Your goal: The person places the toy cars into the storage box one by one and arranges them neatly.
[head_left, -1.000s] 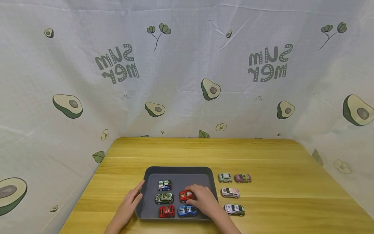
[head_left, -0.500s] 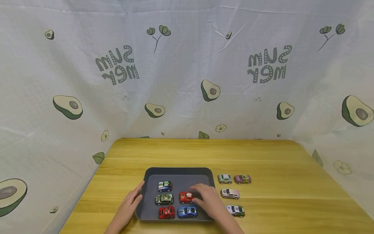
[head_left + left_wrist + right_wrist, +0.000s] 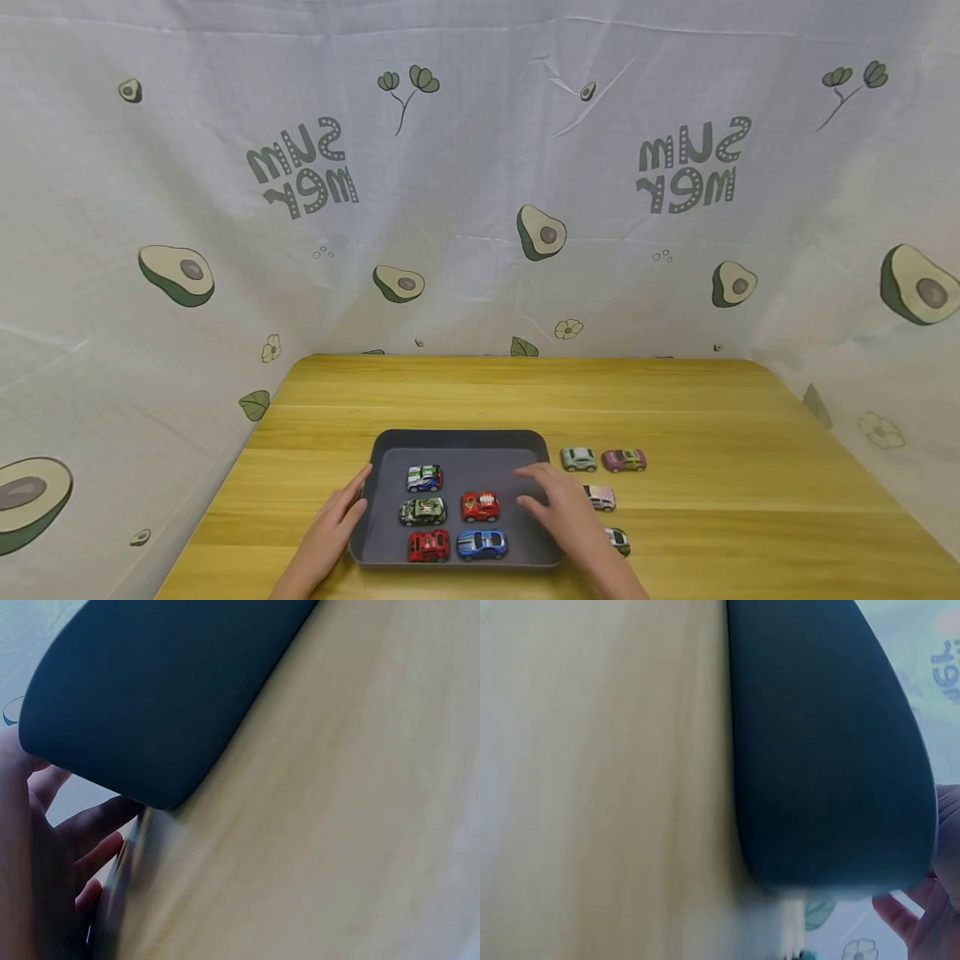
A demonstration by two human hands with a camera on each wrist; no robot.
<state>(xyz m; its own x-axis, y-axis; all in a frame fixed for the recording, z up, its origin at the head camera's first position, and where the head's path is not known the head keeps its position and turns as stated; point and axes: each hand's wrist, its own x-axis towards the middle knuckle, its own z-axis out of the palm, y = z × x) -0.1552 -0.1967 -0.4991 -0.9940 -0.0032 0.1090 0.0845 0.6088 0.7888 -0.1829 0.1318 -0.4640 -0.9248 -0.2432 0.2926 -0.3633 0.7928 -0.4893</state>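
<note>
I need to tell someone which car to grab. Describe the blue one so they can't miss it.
Find the dark grey tray on the wooden table. The blue car sits in its nearest row, right of a red car. It is the only blue-bodied car there.

Both hands low and apart, left hand (image 3: 335, 518) flat, right hand (image 3: 557, 510) with fingers loosely spread.

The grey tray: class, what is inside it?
Inside the grey tray five toy cars show: white-blue, green, two red, blue. The right hand hides its right edge.
</note>
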